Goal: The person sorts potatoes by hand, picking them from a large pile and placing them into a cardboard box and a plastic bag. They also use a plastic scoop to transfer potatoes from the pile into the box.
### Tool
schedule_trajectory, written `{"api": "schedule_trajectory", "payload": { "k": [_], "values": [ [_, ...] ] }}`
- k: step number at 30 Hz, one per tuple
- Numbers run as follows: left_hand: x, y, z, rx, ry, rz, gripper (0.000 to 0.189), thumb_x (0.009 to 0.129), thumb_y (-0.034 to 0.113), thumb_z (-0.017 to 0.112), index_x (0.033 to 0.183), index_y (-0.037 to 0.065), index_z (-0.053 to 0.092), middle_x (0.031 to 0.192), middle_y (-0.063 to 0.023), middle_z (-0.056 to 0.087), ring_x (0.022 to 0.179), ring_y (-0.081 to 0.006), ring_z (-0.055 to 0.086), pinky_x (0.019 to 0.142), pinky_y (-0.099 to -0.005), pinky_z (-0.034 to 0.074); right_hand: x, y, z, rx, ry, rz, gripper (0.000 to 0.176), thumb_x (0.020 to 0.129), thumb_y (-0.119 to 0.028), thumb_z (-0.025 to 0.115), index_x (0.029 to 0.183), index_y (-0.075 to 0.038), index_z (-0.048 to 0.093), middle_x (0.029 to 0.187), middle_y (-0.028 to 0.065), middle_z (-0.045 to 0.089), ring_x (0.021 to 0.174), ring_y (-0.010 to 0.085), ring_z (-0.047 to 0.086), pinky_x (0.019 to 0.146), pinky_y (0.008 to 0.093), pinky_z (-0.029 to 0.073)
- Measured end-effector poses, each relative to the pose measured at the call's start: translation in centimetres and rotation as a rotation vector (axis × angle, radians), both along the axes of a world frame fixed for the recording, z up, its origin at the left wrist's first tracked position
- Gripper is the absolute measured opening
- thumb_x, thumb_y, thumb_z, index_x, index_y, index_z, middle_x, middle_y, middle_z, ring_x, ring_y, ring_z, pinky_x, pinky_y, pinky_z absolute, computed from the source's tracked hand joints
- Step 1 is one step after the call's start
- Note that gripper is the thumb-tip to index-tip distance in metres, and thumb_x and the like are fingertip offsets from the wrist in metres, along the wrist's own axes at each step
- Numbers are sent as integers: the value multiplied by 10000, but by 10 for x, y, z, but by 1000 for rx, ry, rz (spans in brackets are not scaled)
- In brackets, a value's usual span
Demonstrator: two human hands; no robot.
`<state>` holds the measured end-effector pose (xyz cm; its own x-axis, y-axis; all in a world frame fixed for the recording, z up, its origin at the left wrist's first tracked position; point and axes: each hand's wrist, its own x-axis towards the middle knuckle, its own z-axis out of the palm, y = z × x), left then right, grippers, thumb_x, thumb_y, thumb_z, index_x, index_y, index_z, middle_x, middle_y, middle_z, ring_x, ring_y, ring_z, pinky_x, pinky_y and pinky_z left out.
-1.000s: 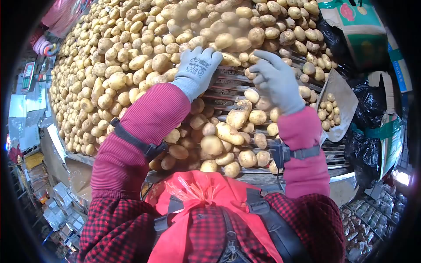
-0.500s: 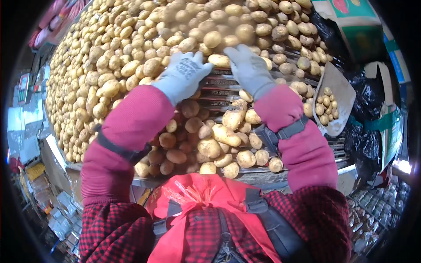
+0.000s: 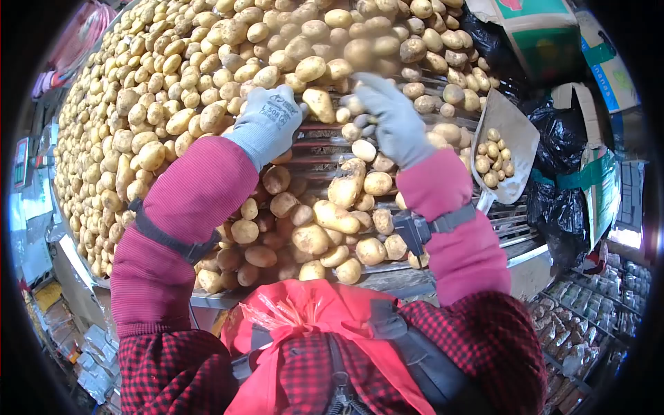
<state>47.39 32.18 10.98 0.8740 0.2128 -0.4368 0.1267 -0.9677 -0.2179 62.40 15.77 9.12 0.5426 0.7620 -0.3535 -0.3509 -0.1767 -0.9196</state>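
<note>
My left hand [image 3: 272, 119], in a grey work glove, rests knuckles up on the potato heap [image 3: 180, 121], fingers curled. Whatever lies under them is hidden. Just right of its thumb is a long yellow potato [image 3: 319, 104]. My right hand [image 3: 393, 116], gloved the same way, is turned inward with bent fingers around a small potato [image 3: 355, 105]. Another potato [image 3: 351, 132] lies just below those fingers. Between my hands the dark slats [image 3: 324, 142] of the rack show. A pile of potatoes [image 3: 310, 239] lies nearer my body, some of them in shadow.
A metal scoop [image 3: 513, 131] holding several small potatoes lies at the right. Beyond it are black plastic bags [image 3: 564, 138] and cardboard boxes [image 3: 546, 48]. The metal front edge [image 3: 415, 280] of the rack runs before my red apron [image 3: 311, 304].
Both hands have drawn apart a little, the left moving left and down. The right hand's fingers have curled inward. The long potato between them has turned to a steeper slant. The view has shifted slightly.
</note>
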Motion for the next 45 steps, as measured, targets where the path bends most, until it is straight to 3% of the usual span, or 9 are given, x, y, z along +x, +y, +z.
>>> {"api": "schedule_trajectory", "payload": {
  "k": [8, 16, 19, 25, 27, 31, 35, 38, 45],
  "values": [
    [4, -6, -28, 17, -90, 72, 407, 966, 268, 641, 1361, 172, 616, 1138, -151, 613, 1009, -318, 700, 786, -468, 536, 2, 56, -18, -113, 31, 50, 553, 973, -270, 719, 1427, -9, 541, 940, 53, 665, 697, 90, 609, 558, 237, 501],
    [3, 3, -24, -128, -64, 171, 403, 979, 280, 632, 1368, 176, 632, 1203, -177, 639, 1076, -340, 705, 850, -491, 558, 53, 9, 14, 521, 69, 53, 473, 1075, -330, 572, 1466, -62, 560, 1305, 135, 681, 1034, 194, 690, 677, 230, 560],
    [7, 2, -10, -112, -79, 164, 430, 927, 241, 699, 1350, 178, 652, 1207, -166, 640, 1064, -336, 710, 839, -483, 558, 77, -14, 7, 448, 476, 56, 521, 1092, -403, 531, 1522, -110, 503, 1319, 138, 653, 1025, 197, 662, 742, 237, 563],
    [7, -2, -12, -75, -62, 188, 430, 924, 220, 701, 1350, 188, 656, 1201, -158, 642, 1060, -325, 713, 794, -464, 567, 22, -21, 16, -74, -251, 118, 509, 943, 131, 420, 1364, -61, 631, 1256, 81, 668, 880, 135, 688, 685, 216, 526],
    [1, -6, -16, -52, -58, 217, 405, 938, 185, 666, 1343, 196, 662, 1197, -150, 647, 1059, -322, 714, 805, -465, 559, 15, -17, 16, -67, -238, 41, 326, 998, -344, 699, 1178, -73, 685, 1040, 38, 744, 815, 131, 707, 654, 233, 499],
    [-15, -9, -9, -66, -122, 229, 363, 916, 203, 676, 1278, 182, 651, 1156, -121, 668, 1055, -318, 714, 822, -488, 532, 9, -4, -3, -85, -245, -101, 337, 996, -355, 706, 1167, -66, 685, 1006, 33, 735, 771, 121, 693, 626, 229, 492],
    [-31, 6, -19, -180, -255, 274, 402, 848, 221, 733, 1234, 165, 631, 1122, -134, 673, 1028, -333, 712, 817, -503, 527, 9, -7, 10, -86, -294, 230, 271, 1023, -316, 680, 1140, -71, 693, 974, 36, 725, 733, 81, 671, 592, 194, 486],
    [-47, 7, -18, -278, -420, 265, 359, 845, 267, 732, 1172, 167, 623, 1124, -155, 685, 1027, -355, 705, 849, -508, 522, 14, -11, 15, -95, 51, 221, 265, 1024, -310, 681, 1104, -57, 694, 954, 44, 735, 721, 85, 662, 597, 197, 491],
    [-58, 12, -49, -362, -759, 279, 210, 929, 281, 659, 1091, 147, 666, 993, -133, 697, 934, -357, 703, 745, -504, 541, 0, 3, -4, -214, -276, 318, 247, 1020, -277, 677, 1066, -38, 719, 925, 27, 732, 731, 82, 641, 643, 222, 509]
  ]
}}
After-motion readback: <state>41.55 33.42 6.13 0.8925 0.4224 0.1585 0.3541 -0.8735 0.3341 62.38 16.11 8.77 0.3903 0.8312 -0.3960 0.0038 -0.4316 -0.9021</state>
